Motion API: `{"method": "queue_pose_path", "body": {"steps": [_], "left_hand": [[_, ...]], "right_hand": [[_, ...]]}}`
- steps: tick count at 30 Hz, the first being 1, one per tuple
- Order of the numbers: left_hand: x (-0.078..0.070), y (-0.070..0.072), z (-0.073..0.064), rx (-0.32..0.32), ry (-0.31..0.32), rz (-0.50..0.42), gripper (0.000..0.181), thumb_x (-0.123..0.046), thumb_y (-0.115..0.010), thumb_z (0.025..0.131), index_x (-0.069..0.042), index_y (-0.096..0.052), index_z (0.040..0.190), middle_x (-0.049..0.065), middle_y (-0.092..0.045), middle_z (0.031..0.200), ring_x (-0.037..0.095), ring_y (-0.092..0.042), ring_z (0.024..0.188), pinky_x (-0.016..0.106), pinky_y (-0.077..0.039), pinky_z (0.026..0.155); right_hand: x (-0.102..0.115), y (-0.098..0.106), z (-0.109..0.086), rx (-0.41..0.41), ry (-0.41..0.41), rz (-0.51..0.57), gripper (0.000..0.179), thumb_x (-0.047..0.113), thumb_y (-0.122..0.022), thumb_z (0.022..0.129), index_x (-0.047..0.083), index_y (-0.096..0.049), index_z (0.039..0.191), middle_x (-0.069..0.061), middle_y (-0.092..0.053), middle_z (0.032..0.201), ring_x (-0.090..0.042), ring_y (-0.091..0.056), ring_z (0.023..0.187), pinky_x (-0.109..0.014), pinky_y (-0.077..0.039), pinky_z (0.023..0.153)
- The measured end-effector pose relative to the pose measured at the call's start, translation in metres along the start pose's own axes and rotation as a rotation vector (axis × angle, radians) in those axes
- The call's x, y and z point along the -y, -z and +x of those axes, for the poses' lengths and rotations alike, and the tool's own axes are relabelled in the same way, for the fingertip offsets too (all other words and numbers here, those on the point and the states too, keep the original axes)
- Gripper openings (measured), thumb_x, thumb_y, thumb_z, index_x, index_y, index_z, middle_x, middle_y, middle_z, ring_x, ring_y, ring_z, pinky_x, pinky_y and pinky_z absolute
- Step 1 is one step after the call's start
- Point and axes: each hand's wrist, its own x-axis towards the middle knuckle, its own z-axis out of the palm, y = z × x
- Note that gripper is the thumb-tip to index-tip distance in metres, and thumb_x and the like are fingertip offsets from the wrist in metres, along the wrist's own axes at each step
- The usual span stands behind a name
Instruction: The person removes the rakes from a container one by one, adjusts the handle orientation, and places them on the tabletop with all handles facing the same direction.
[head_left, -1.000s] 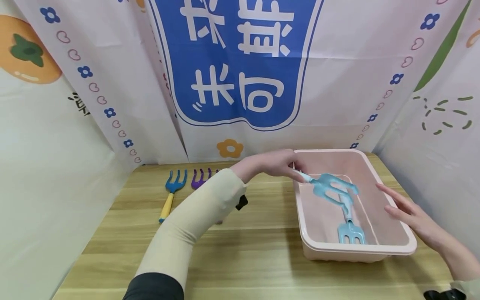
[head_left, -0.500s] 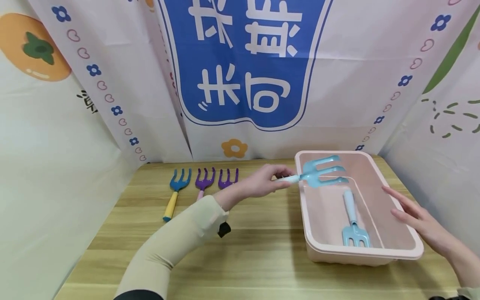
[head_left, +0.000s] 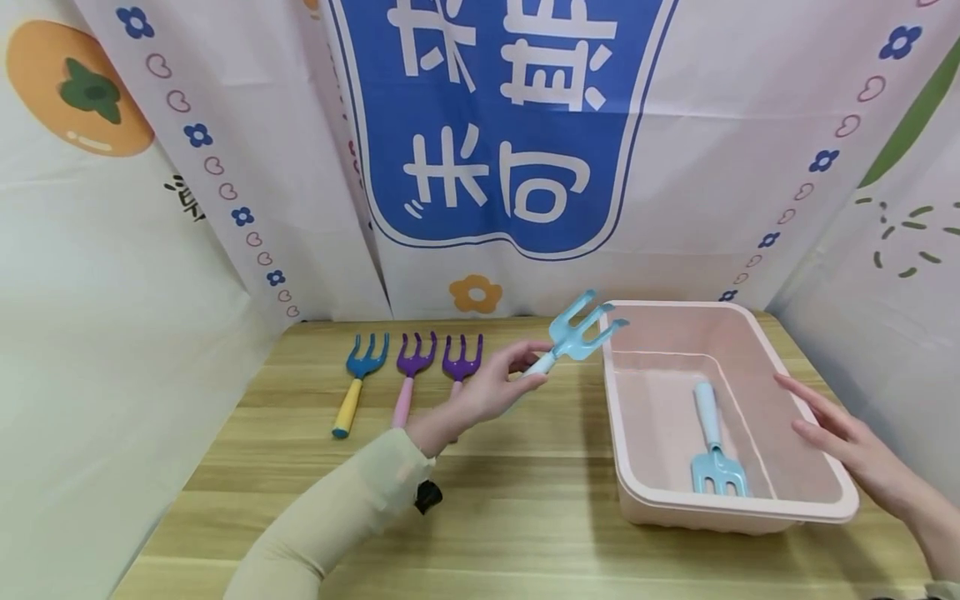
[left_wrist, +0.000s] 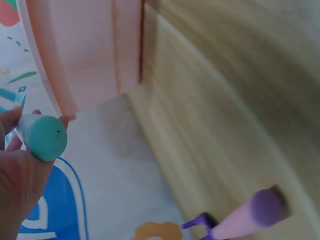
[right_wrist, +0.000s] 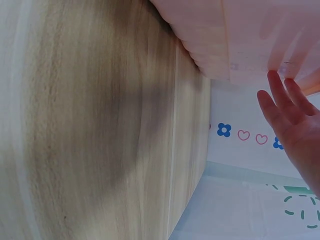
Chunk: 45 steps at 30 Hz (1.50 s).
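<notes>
My left hand [head_left: 498, 383] grips the white handle of a light blue hand rake [head_left: 576, 335], its three tines pointing up and right, above the table just left of a pink bin [head_left: 750, 503]. In the left wrist view the rake's teal handle end [left_wrist: 49, 138] sticks out of the grasp. Inside the bin lies a light blue garden fork [head_left: 712, 442], tines toward the near wall. At the bin's right rim rests my right hand [head_left: 855, 437], fingers extended; the right wrist view has its fingertips [right_wrist: 273, 75] against the outer wall.
On the wooden table [head_left: 480, 533], left of the bin, lie a blue rake with yellow handle [head_left: 356, 387] and two purple rakes with pink handles, one [head_left: 411, 371] beside the other [head_left: 460, 362]. My left forearm partly covers their handles. Printed cloth [head_left: 675, 192] walls the back and sides.
My left hand has lifted the light blue rake out over the bin's left rim and moved left, turning its tines upward. The right hand stays at the bin's rim.
</notes>
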Motion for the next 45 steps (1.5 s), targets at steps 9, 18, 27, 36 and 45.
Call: {"method": "queue_pose_path", "body": {"steps": [9,18,27,36,45], "left_hand": [[0.028,-0.005,-0.016,-0.199,0.096,-0.022,0.035,-0.008,-0.069,0.090,-0.010,-0.061,0.124,0.000,-0.068,0.096,0.017,-0.062,0.092,0.059,-0.029,0.101],[0.050,-0.011,-0.026,-0.230,0.076,-0.074,0.032,-0.001,-0.067,0.090,-0.002,-0.061,0.121,0.014,-0.068,0.096,0.018,-0.059,0.082,0.023,-0.048,0.067],[0.067,-0.018,-0.029,-0.319,0.177,-0.135,0.031,0.005,-0.068,0.086,0.003,-0.062,0.117,0.022,-0.067,0.103,0.026,-0.066,0.088,0.030,-0.054,0.076],[0.080,-0.024,-0.026,-0.363,0.275,-0.132,0.034,0.002,-0.072,0.084,0.000,-0.060,0.116,0.018,-0.066,0.102,0.026,-0.065,0.086,0.032,-0.055,0.073],[0.097,-0.026,-0.014,-0.419,0.304,-0.049,0.033,0.000,-0.074,0.083,-0.001,-0.061,0.112,0.015,-0.065,0.098,0.025,-0.064,0.085,0.031,-0.055,0.072]], "right_hand": [[-0.001,0.000,0.000,0.008,0.007,0.007,0.058,0.003,-0.035,0.104,0.020,-0.017,0.157,0.025,-0.029,0.141,0.009,-0.044,0.111,-0.026,-0.053,0.074],[-0.002,0.000,-0.001,0.012,0.000,0.018,0.058,0.003,-0.034,0.104,0.020,-0.016,0.157,0.023,-0.029,0.141,0.009,-0.044,0.111,-0.027,-0.053,0.074],[-0.004,0.001,-0.001,0.008,-0.004,-0.001,0.058,0.004,-0.035,0.104,0.021,-0.016,0.157,0.022,-0.030,0.140,0.009,-0.044,0.111,-0.026,-0.053,0.073],[-0.004,0.001,0.000,0.006,0.007,-0.006,0.059,0.004,-0.035,0.104,0.023,-0.017,0.157,0.025,-0.024,0.146,0.012,-0.039,0.113,-0.021,-0.049,0.076],[-0.003,-0.001,0.000,-0.004,0.015,-0.023,0.058,0.004,-0.035,0.104,0.022,-0.018,0.157,0.026,-0.023,0.146,0.013,-0.037,0.114,-0.019,-0.047,0.077]]}}
